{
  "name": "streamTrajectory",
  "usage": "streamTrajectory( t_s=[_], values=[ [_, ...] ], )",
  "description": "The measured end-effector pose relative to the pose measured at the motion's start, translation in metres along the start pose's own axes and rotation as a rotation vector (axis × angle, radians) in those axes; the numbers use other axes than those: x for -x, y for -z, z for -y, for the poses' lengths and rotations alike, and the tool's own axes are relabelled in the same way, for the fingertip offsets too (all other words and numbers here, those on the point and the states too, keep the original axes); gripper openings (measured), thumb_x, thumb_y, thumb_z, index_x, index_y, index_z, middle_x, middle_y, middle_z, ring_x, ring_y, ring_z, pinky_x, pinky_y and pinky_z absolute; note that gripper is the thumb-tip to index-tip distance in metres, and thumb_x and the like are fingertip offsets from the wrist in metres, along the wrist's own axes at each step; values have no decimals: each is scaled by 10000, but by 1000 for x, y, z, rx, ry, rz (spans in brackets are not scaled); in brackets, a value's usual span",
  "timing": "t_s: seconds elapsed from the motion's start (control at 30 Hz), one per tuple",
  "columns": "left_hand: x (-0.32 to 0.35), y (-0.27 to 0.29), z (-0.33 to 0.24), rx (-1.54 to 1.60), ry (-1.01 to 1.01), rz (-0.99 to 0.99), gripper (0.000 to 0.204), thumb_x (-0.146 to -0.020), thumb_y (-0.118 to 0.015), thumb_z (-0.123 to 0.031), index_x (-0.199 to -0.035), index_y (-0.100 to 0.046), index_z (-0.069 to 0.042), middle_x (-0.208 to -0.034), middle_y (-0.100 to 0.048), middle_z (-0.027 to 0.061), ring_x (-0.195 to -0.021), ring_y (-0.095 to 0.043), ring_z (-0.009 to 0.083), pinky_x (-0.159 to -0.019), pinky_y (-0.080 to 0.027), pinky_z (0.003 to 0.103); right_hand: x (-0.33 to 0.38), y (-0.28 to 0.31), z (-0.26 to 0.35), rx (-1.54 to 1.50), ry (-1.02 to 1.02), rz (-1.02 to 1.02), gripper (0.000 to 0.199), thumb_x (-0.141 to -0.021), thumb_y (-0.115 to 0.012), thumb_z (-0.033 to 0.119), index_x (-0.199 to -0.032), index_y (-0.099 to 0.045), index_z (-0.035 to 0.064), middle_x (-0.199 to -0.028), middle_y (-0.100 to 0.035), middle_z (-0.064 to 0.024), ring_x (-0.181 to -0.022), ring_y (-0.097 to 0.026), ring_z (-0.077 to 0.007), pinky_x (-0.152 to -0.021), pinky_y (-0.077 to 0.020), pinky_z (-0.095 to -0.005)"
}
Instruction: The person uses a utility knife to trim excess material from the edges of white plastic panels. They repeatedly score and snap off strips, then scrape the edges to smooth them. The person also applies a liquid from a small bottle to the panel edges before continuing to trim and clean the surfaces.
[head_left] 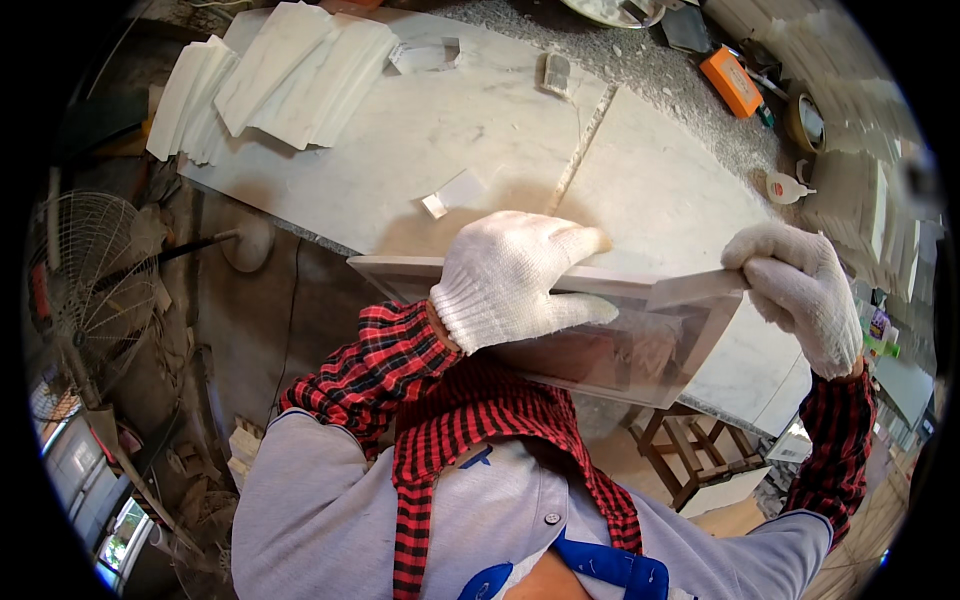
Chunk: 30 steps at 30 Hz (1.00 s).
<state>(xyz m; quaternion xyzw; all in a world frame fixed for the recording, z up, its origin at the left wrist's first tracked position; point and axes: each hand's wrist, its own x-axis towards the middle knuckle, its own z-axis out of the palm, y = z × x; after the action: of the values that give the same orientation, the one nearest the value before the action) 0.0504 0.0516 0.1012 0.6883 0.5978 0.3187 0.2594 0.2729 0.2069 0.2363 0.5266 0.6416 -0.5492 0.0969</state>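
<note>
White knit gloves cover both hands. My left hand (528, 275) straddles the upper edge of a rectangular see-through panel with a pale rim (640, 345), thumb on the near face and fingers over the far side. The panel stands tilted between my body and the table edge. My right hand (797, 290) pinches a thin, pale, translucent strip (698, 289) by its right end. The strip lies across the panel's upper right corner; whether it touches the rim I cannot tell. Beyond the left hand, a small white offcut (452, 193) rests on the table.
A pale marble-look tabletop (400, 130) stretches ahead, crossed by a rough gap. Stacked white slabs (290, 80) lie far left, a grey block (556, 73) farther back. At right are an orange box (731, 83) and a white squeeze bottle (787, 188). A fan (95, 270) stands left, a wooden stool (690, 450) below.
</note>
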Motion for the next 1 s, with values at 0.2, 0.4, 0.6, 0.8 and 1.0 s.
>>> streamTrajectory(
  t_s=[0.2, 0.4, 0.6, 0.8, 1.0],
  values=[
    [-1, 0, 1, 4, -1, -5, 567, -673, -837, -470, -1094, -717, -111, -1007, -733, 80, -910, -705, 282, -807, -557, 390, 8, 1, 1, -35, 41, -111, 230, -917, -572, 148, -1055, -704, 21, -626, -532, 42, -484, -414, -19, -422, -280, -201],
    [-2, -2, 0, -2, -43, -45, 513, -714, -807, -479, -1062, -702, -117, -944, -721, 76, -860, -696, 280, -751, -550, 388, 8, 15, -27, -410, 222, -316, 383, -1020, -521, 237, -1301, -581, -16, -682, -551, 41, -501, -390, 10, -434, -279, -152],
    [-6, 2, -10, 36, 0, 26, 492, -689, -847, -386, -1061, -721, -90, -1010, -735, 109, -893, -708, 306, -796, -556, 397, 42, -34, -78, -982, 139, -382, 495, -1006, -531, 220, -1399, -457, -72, -782, -604, 0, -549, -469, -22, -466, -351, -140],
    [-10, 3, -13, 1, 20, 136, 515, -673, -862, -311, -1099, -718, -58, -1006, -731, 144, -905, -705, 332, -807, -549, 394, 68, -103, -98, -1349, -31, -439, 514, -998, -535, 174, -1424, -431, -93, -830, -650, -68, -594, -548, -81, -508, -421, -196],
    [-11, 3, -19, 40, 50, 156, 452, -704, -851, -340, -1052, -722, -80, -973, -730, 129, -865, -702, 322, -769, -553, 391, 68, -99, -92, -1396, 8, -321, 572, -958, -515, 146, -1450, -393, -120, -724, -632, -99, -509, -518, -106, -486, -424, -224]
  ],
)
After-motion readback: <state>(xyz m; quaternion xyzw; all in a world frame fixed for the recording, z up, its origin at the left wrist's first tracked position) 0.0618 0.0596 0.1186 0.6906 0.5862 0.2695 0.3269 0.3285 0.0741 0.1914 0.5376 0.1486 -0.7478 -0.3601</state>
